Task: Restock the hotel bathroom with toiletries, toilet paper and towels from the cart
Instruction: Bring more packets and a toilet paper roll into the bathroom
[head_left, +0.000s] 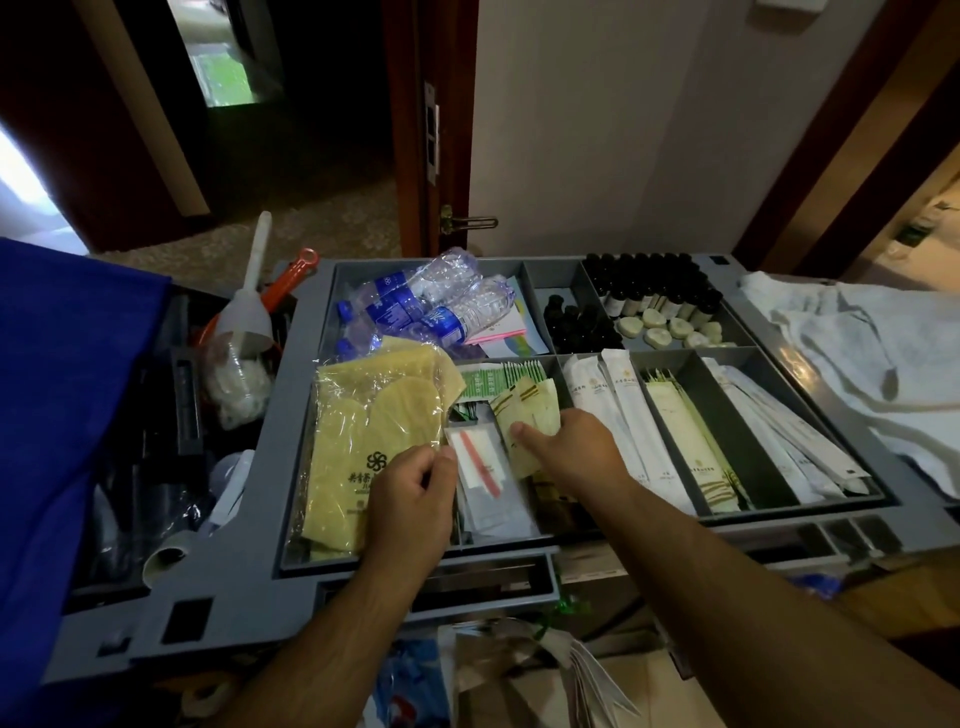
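Head view: looking down on the top of a hotel cart.
Writing, yellow packs: the yellow packs (363, 415) in clear wrap bear a pinwheel logo and a row of Chinese characters, partly under the left hand (410, 499); I cannot read them.
Writing, bottles: the water bottles (431, 306) have blue labels with white print too small to read.
Writing, long packets: the white packets (623, 415) show a gold emblem and a vertical line of characters, not legible.
Tray: a grey divided tray (244, 582) on the cart holds the toiletries.
Back left compartment: the water bottles lie on their sides over pink and blue cards (514, 327).
Back middle compartment: small dark bottles (576, 322).
Back right compartment: labelled bottles (654, 291) stand in rows, with round soaps (670, 327) in front of them.
Front left compartment: the yellow packs.
Second front compartment: green sachets (498, 379) at the back, clear packets nearer; both hands are here.
Left hand: fingers curled, thumb and forefinger pinching the edge of a clear sachet (480, 465) with a red strip inside.
Right hand: the right hand (566, 447) grips a fan of striped sachets (524, 415), pale yellow, with the thumb on top.
Right front compartments: the white packets, then green-striped packets (691, 431), then slim white packets (779, 431).
Towels: white towels (857, 353) lie heaped just right of the tray.
Left of tray: a blue bag (62, 415), a white-handled brush (249, 301) and an orange tool (291, 280).
Behind: a door handle (467, 223) of brass.
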